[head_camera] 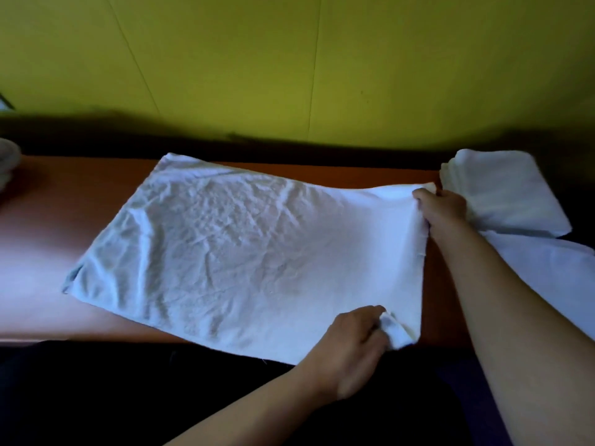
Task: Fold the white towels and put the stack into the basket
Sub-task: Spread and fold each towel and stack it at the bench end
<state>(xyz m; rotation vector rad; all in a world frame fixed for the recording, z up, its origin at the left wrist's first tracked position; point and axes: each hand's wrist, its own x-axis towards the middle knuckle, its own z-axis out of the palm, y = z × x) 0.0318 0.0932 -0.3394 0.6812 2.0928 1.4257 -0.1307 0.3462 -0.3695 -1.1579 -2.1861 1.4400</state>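
1 towel, long axis left-right

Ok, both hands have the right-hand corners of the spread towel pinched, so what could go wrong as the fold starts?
1. The spread towel is heavily wrinkled; folding now may trap the creases and leave a lumpy fold.
2. Its near edge overhangs the table, so the towel could slide toward the person as it is lifted.
3. The right hand works right beside the folded stack and could knock it. The left hand holds only a small bunch of corner, which may slip.
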